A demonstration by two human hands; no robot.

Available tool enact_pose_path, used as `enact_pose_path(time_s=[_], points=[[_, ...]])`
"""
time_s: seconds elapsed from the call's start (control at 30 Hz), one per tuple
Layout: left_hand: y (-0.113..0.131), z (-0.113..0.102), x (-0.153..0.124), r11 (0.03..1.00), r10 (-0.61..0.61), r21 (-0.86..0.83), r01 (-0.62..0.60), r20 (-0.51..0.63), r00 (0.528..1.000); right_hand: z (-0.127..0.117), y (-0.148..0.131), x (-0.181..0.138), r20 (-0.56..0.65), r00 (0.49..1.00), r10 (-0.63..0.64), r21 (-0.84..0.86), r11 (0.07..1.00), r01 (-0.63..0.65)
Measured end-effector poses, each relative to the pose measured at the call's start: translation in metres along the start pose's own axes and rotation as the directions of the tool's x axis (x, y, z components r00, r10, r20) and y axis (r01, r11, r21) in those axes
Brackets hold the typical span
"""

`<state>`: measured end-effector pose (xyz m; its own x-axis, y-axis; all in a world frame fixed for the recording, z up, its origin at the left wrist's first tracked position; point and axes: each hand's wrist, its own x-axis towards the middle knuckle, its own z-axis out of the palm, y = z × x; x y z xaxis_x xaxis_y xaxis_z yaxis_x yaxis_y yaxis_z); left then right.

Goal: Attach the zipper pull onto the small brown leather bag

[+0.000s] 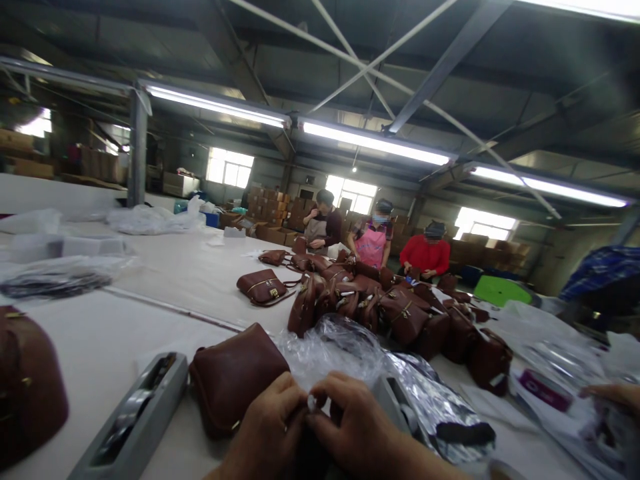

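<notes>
Just two bare hands down front

Left hand [267,433] and right hand [357,430], no gloves, rings or sleeves showing.

We stand in a big workshop hall under a dark metal roof [500,80] braced with crossing white rods [350,53]. Long tube lights [375,143] hang in a row above the white desk [190,267]. Bright windows [230,168] line the far wall, with stacked cardboard boxes [267,200] below them. A grey pillar [137,150] rises at the left, and three people [373,237] work at the desk's far end
</notes>
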<state>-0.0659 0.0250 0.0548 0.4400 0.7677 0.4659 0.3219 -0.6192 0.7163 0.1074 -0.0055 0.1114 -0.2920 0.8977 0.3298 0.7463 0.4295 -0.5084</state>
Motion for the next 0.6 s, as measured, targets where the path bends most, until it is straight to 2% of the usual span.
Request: enact_pose_path(time_s=[0.17,0.23,0.33,0.37,0.47,0.53,0.6], points=[[-0.001,0.003,0.005,0.999,0.015,0.053,-0.011,-0.067,0.998,0.003,0.007,-0.001,-0.039,0.996,-0.077,0.051,0.996,0.079],[-0.002,0.002,0.006,0.996,0.002,0.09,0.014,-0.171,0.985,0.003,0.008,-0.002,-0.027,0.994,-0.105,0.058,0.993,0.107],[0.002,-0.003,0.001,0.994,0.003,0.1,0.038,-0.384,0.923,0.002,0.008,-0.003,-0.019,0.993,-0.115,0.077,0.99,0.116],[0.005,-0.003,-0.003,0.995,0.003,0.092,0.038,-0.413,0.911,0.001,0.008,-0.004,-0.022,0.994,-0.109,0.081,0.991,0.11],[0.015,0.002,-0.017,0.995,0.004,0.099,0.033,-0.349,0.937,0.001,0.008,-0.004,-0.013,0.997,-0.081,0.084,0.993,0.082],[0.019,0.011,-0.025,0.987,0.009,0.156,0.04,-0.3,0.954,0.002,0.008,-0.004,-0.008,0.997,-0.076,0.087,0.993,0.077],[0.018,0.021,-0.031,0.974,-0.004,0.213,0.071,-0.298,0.955,0.003,0.008,-0.004,0.01,0.996,-0.088,0.098,0.991,0.086]])
